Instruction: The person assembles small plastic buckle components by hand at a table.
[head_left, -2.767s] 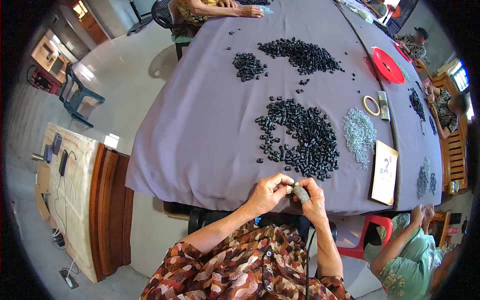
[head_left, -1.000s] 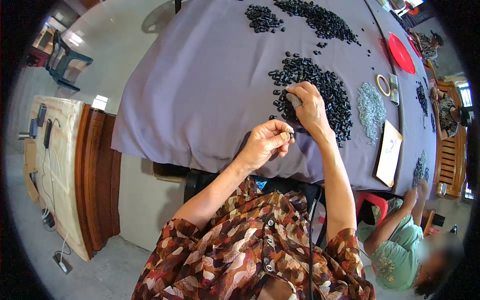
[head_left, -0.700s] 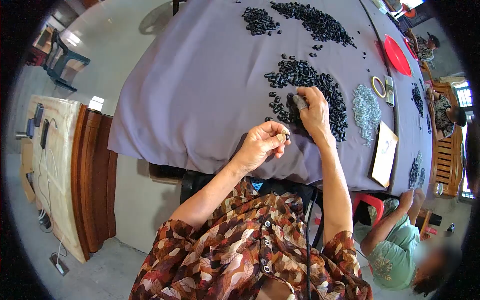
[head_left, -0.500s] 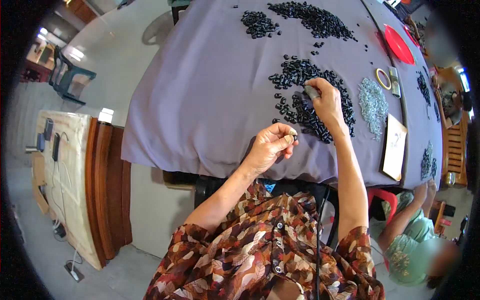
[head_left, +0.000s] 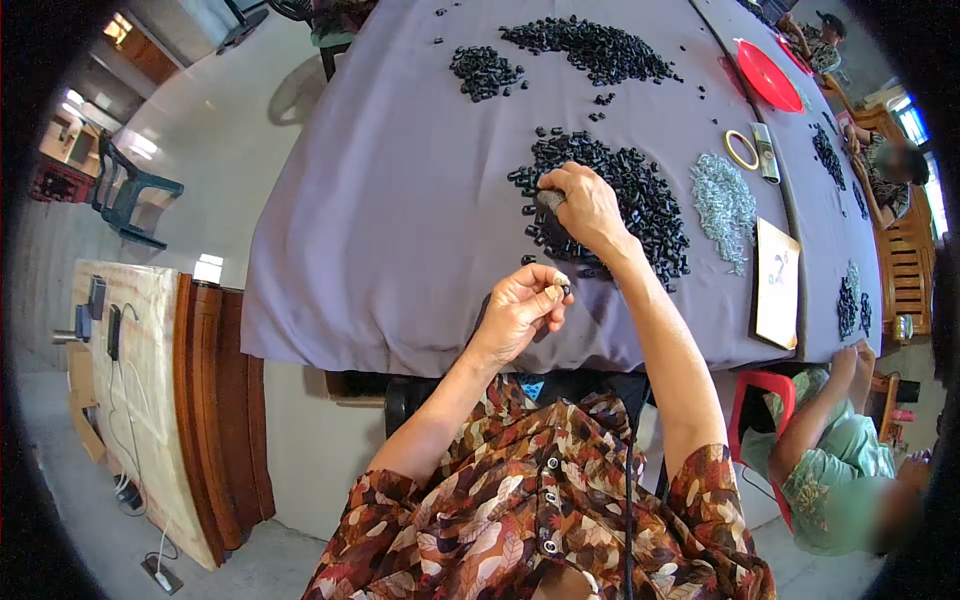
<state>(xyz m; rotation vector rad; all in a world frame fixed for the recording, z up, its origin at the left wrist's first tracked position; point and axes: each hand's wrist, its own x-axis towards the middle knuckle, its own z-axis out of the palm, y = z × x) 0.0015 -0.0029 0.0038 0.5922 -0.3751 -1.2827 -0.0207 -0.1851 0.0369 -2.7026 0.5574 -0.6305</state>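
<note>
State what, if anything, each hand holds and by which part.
Left hand: a small black piece, gripped part unclear. Right hand, at the pile: cannot tell.

Beneath your fingers [head_left: 540,301] spreads a table [head_left: 400,200] draped in purple-grey cloth. To their left you have a brown wooden cabinet [head_left: 205,400] with a pale, stone-look top [head_left: 155,300]; farther off, ahead and left, a dark green plastic armchair [head_left: 128,190] stands on a glossy floor [head_left: 240,150] catching patches of light. Well to their right, you'll see a slatted wooden bench [head_left: 908,265] near a bright window [head_left: 912,125].
</note>
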